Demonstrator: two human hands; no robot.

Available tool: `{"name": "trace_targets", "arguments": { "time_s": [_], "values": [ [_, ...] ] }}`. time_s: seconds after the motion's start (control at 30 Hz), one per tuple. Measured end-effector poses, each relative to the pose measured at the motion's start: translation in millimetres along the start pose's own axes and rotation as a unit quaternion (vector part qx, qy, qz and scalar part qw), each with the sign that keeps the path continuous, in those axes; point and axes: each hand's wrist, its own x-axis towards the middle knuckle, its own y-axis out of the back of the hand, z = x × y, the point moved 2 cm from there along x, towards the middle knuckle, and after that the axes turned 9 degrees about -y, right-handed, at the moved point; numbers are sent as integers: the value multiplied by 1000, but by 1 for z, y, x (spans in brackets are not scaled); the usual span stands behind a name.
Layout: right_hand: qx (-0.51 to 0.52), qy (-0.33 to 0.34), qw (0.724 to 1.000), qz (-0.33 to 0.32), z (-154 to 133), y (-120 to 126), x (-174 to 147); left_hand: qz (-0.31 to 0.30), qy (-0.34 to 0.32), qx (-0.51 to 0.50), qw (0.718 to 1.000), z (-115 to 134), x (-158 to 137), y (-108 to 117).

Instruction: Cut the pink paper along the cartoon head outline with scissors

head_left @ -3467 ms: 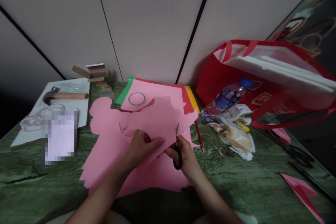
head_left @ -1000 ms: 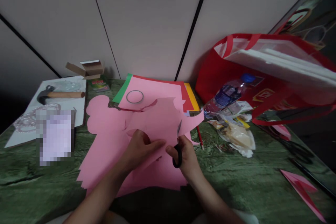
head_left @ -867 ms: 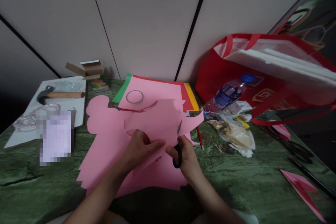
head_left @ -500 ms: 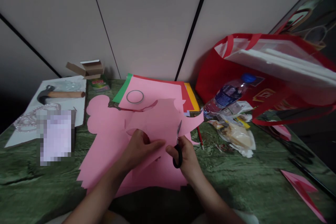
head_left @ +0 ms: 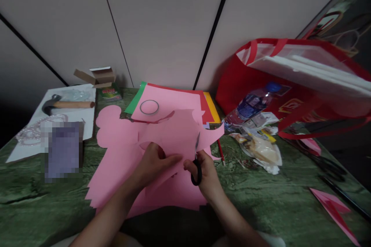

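Observation:
My left hand (head_left: 158, 164) is closed on a sheet of pink paper (head_left: 176, 131), thumb pressed on top and the fingers partly hidden under it. In my right hand (head_left: 204, 170) is a pair of black-handled scissors (head_left: 196, 171), my thumb through one loop. The blades point away from me and lie at the sheet's right part, where a curved strip (head_left: 213, 134) sticks out to the right. Beneath lies more pink paper (head_left: 116, 170), stacked, with a rounded, scalloped outline at its upper left.
Behind are coloured sheets (head_left: 174, 98) with a ring (head_left: 149, 107) on top. A hammer (head_left: 72, 104) and beads lie on a white board at left. To the right stand a red bag (head_left: 240, 73) and a leaning bottle (head_left: 249, 104); a red pencil (head_left: 220, 152) lies near my right hand.
Both hands, the scissors and the pink sheet keep nearly the same place. The blurred-out rectangle at left has turned from bright to dark.

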Motion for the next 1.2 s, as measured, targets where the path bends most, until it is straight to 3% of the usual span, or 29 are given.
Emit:
{"name": "trace_targets", "arguments": {
  "time_s": [0.27, 0.67, 0.97, 1.2],
  "values": [
    [-14, -22, 1000, 8, 5, 1, 1, 10, 19, 15, 1000, -2, 0, 2],
    [8, -33, 999, -1, 11, 1, 3, 34, -62, -44, 997, -4, 2, 4],
    [9, -15, 1000, -9, 14, 3, 3, 102, -30, -33, 994, -10, 1, 8],
    [2, -32, 999, 2, 12, 2, 2, 84, -22, -35, 996, -7, 0, 9]
  ]
}}
